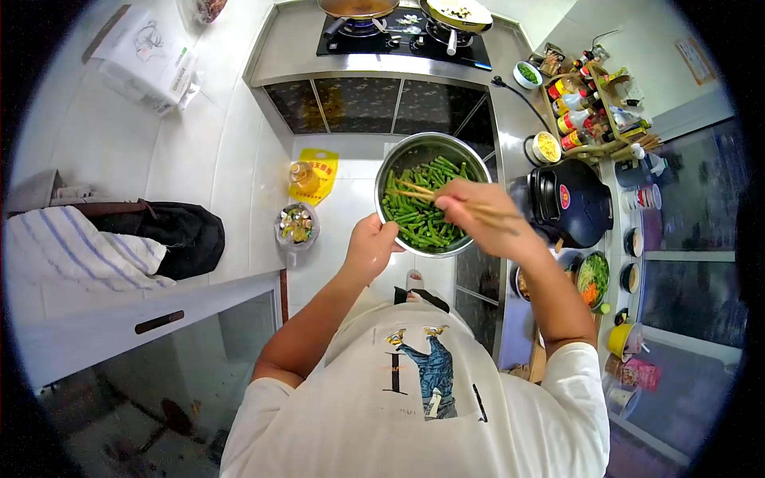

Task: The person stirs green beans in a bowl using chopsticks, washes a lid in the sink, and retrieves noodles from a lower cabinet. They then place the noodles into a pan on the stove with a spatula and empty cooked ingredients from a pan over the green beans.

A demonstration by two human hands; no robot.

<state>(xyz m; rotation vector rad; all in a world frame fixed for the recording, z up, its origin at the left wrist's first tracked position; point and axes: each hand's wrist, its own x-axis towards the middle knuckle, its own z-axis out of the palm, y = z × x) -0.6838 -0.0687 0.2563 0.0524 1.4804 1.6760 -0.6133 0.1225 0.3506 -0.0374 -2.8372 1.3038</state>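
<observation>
In front of my body hangs a round metal bowl (382, 187) full of cut green beans (426, 225). My left hand (371, 248) grips its lower left rim, with the thumb over the edge. A pair of wooden chopsticks (496, 215) is held in my right hand (476, 209), which is closed around them above the bowl's right side. Their tips reach in among the beans at the left of the bowl. The underside of the bowl is hidden, and so are most of my left fingers.
Ahead, a gas stove (406, 33) carries a pan (358, 8) and a second pan (458, 14). Along the right counter stand a bottle rack (590, 111), a bowl of yellow food (547, 147) and a black cooker (586, 203). A bin (298, 226) and an oil bottle (304, 177) stand on the floor, left.
</observation>
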